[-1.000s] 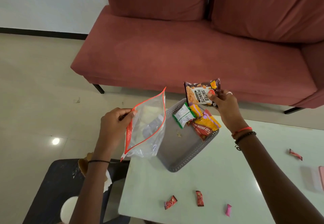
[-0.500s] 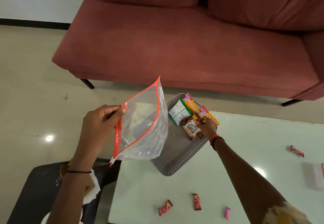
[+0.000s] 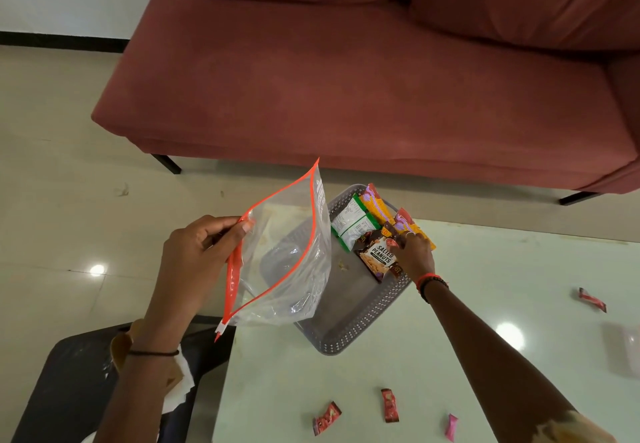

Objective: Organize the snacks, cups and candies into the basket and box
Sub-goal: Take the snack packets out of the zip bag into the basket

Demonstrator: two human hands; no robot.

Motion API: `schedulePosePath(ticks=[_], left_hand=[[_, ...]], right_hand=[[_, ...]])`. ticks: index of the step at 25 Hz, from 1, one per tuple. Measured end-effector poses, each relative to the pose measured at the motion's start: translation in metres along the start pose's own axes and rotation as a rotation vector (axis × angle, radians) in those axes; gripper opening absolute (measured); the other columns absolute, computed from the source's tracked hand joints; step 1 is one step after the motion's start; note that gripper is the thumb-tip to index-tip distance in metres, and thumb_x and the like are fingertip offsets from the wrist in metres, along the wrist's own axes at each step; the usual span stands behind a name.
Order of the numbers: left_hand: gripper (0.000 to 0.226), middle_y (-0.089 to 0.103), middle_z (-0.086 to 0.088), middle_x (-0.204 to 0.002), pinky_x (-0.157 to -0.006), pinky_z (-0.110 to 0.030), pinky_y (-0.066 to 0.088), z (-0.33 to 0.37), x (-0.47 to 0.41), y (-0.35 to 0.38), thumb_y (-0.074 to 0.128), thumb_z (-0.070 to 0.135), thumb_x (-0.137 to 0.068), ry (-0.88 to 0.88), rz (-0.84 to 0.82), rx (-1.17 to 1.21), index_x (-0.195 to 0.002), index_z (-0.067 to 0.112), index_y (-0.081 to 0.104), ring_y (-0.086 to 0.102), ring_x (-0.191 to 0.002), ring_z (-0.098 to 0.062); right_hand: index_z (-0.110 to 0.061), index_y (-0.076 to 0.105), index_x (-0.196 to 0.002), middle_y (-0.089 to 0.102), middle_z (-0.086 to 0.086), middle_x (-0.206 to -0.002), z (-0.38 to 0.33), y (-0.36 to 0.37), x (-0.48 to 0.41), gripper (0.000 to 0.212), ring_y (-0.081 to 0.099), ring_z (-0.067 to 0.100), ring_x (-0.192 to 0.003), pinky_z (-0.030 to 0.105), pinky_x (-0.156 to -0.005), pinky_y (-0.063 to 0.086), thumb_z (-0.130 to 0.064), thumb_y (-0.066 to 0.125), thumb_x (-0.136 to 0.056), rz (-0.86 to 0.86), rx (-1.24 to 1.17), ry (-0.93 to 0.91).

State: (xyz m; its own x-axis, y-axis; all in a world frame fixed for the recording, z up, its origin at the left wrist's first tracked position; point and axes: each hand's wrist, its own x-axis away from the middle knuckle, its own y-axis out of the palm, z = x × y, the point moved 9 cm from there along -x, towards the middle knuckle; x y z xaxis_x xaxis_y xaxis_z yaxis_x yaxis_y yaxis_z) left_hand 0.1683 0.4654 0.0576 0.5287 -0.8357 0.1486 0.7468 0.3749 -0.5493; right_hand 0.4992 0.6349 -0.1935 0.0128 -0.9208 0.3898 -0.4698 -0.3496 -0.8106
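Salted peanuts packet [image 3: 378, 258] lies in the grey basket [image 3: 349, 331] on the bench [image 3: 398, 366] beside other snack packets, right hand [image 3: 414, 255] fingers closed on its top edge; left hand [image 3: 194, 255] pinches an open clear zip bag [image 3: 287, 262] aloft

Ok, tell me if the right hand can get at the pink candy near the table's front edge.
Probably yes. The right hand is on the salted peanuts packet in the basket, so it must let go first. The pink candy lies alone on bare table, beside that forearm, with nothing covering it.
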Motion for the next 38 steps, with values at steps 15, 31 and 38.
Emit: schedulePosePath(ticks=[15, 31, 38], left_hand=[[0.022, 0.067, -0.004, -0.071, -0.074, -0.040, 0.057, 0.019, 0.022, 0.014, 0.064, 0.023, -0.085, 0.032, -0.050, 0.020, -0.099, 0.009, 0.073, 0.066, -0.070, -0.032], [0.016, 0.069, -0.013, -0.094, -0.071, -0.018, 0.056, -0.046, 0.120, 0.059, 0.066, 0.024, -0.085, -0.351, -0.142, 0.236, -0.099, 0.018, 0.069, 0.063, -0.091, -0.026], [0.032, 0.068, -0.001, -0.120, -0.087, -0.037, 0.055, -0.055, 0.213, 0.156, 0.055, 0.035, -0.089, -0.597, -0.693, 0.691, -0.119, 0.027, 0.063, 0.063, -0.113, -0.022]], right_hand=[[-0.024, 0.011, -0.151, 0.024, -0.009, -0.151, -0.123, -0.016, 0.094, 0.125, 0.019, 0.003, -0.136, 0.028, -0.115, 0.019, -0.043, 0.088, -0.054, -0.437, -0.296, -0.530], [-0.008, 0.056, -0.115, 0.063, 0.009, -0.087, -0.054, -0.027, 0.217, 0.030, 0.065, 0.015, -0.061, 0.027, -0.053, 0.059, 0.004, 0.047, -0.089, -0.595, -1.595, 0.424], [0.002, 0.059, -0.108, 0.064, 0.021, -0.099, -0.047, -0.045, 0.285, 0.019, 0.068, 0.026, -0.076, 0.044, -0.095, 0.047, -0.004, 0.046, -0.095, -0.725, -1.565, 0.433]])
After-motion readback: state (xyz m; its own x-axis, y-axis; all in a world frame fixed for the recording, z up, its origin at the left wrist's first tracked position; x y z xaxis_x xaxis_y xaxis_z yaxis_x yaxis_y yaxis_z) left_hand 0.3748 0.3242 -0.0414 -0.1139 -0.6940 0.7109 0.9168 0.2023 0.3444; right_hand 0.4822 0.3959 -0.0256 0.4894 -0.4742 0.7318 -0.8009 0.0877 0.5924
